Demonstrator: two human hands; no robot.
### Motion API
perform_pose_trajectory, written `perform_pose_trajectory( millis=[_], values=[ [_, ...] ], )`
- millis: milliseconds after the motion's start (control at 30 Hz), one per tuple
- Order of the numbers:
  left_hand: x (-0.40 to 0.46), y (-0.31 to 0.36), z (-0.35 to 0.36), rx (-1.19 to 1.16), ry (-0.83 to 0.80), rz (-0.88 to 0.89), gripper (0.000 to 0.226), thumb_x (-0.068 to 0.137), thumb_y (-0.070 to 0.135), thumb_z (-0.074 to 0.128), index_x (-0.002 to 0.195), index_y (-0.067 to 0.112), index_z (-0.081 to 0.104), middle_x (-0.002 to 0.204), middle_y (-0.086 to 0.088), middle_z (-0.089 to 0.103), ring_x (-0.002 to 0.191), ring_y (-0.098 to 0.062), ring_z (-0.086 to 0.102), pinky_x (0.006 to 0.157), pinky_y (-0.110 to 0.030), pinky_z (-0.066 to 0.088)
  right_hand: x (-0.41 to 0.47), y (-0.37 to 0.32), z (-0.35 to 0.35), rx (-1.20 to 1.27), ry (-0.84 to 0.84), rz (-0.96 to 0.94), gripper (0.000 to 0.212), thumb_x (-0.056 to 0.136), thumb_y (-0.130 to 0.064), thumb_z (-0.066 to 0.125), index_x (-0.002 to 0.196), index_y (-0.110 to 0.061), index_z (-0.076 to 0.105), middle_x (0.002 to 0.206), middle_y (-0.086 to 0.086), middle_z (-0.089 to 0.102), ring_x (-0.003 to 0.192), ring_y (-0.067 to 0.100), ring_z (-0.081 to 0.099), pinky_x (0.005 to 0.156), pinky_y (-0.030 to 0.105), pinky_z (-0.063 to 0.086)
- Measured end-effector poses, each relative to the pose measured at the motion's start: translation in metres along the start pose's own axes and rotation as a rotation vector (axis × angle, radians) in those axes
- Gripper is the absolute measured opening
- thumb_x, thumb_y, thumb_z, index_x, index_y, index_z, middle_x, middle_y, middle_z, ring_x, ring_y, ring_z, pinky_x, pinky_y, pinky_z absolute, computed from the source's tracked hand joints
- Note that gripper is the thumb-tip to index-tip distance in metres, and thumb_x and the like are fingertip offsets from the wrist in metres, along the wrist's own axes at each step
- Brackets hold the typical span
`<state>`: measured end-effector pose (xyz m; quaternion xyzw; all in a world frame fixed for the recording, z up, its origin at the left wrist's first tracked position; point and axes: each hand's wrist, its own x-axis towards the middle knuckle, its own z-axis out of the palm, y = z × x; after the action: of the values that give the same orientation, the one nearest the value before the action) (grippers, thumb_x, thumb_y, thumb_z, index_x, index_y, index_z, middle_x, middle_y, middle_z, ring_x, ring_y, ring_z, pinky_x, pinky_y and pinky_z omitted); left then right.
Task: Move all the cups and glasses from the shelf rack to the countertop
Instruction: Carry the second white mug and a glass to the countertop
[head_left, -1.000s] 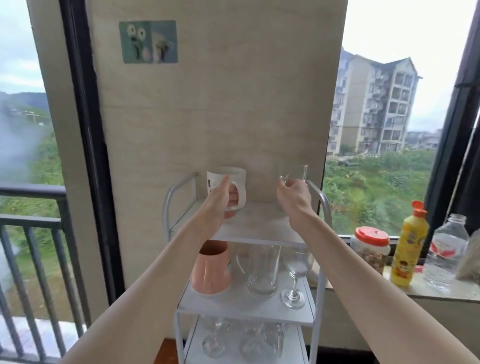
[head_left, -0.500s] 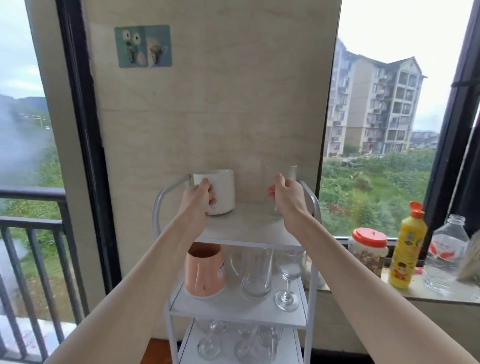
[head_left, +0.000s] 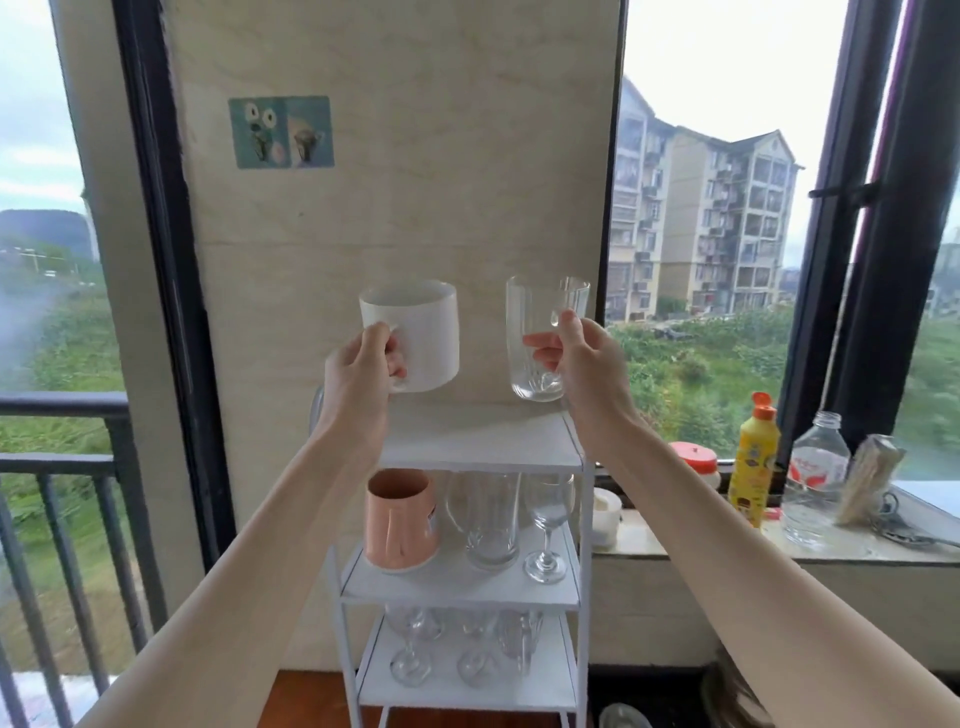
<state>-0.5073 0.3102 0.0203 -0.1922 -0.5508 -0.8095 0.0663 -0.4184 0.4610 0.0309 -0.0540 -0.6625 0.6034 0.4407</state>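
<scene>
My left hand (head_left: 358, 371) grips the handle of a white mug (head_left: 423, 332) and holds it in the air above the top tier of the white shelf rack (head_left: 483, 441). My right hand (head_left: 582, 358) grips a clear ribbed glass (head_left: 543, 332), also lifted off the top tier. On the middle tier stand a pink cup (head_left: 399, 519), a tall clear glass (head_left: 488, 519) and a wine glass (head_left: 548, 519). The bottom tier holds several clear glasses (head_left: 462, 649).
A stone ledge (head_left: 727, 545) runs right of the rack under the window. On it stand a small white pot (head_left: 605, 517), a red-lidded jar (head_left: 693, 460), a yellow bottle (head_left: 750, 462), a clear water bottle (head_left: 815, 483) and a brush (head_left: 867, 478). A black railing (head_left: 62, 467) stands at left.
Both hands have lifted the white mug and the ribbed glass up off the rack's top tier, which now stands bare. The view has tilted down slightly.
</scene>
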Motion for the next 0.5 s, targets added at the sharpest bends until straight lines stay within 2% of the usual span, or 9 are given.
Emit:
perform_pose_trajectory(
  millis=[167,267,400,500],
  values=[
    [-0.040,0.014,0.009,-0.077,-0.109,-0.003,0.030,0.087,0.015,0.046,0.057,0.018,0.043,0.045,0.010,0.037,0.054,-0.012,0.032,0.058,-0.026,0.028,-0.052,-0.024,-0.038,-0.035,0.130,-0.014,0.031,0.100,-0.023,0.037,0.073,-0.019,0.052,0.076,0.000,0.065,0.066,0.010,0.052,0.073,0.023,0.044],
    [-0.072,0.005,0.020,-0.110,-0.199,-0.097,0.030,0.087,0.014,0.047,0.057,0.017,0.044,0.042,0.010,0.038,0.049,-0.010,0.033,0.052,-0.025,0.027,-0.088,-0.031,-0.067,-0.075,0.215,0.014,0.031,0.100,-0.022,0.038,0.073,-0.019,0.052,0.075,0.000,0.065,0.065,0.010,0.051,0.072,0.022,0.043],
    [-0.135,-0.013,0.038,-0.183,-0.386,-0.248,0.030,0.088,0.011,0.042,0.059,0.018,0.040,0.037,0.010,0.033,0.042,-0.008,0.029,0.049,-0.025,0.024,-0.149,-0.041,-0.123,-0.211,0.389,0.051,0.033,0.099,-0.022,0.039,0.072,-0.016,0.057,0.072,0.000,0.065,0.063,0.009,0.053,0.060,0.013,0.044],
    [-0.184,-0.027,0.059,-0.182,-0.499,-0.308,0.030,0.089,0.011,0.041,0.059,0.017,0.041,0.035,0.008,0.035,0.039,-0.007,0.032,0.051,-0.025,0.026,-0.193,-0.053,-0.170,-0.243,0.498,0.086,0.032,0.098,-0.020,0.040,0.070,-0.017,0.055,0.071,0.001,0.065,0.064,0.009,0.055,0.063,0.017,0.043]
  ],
)
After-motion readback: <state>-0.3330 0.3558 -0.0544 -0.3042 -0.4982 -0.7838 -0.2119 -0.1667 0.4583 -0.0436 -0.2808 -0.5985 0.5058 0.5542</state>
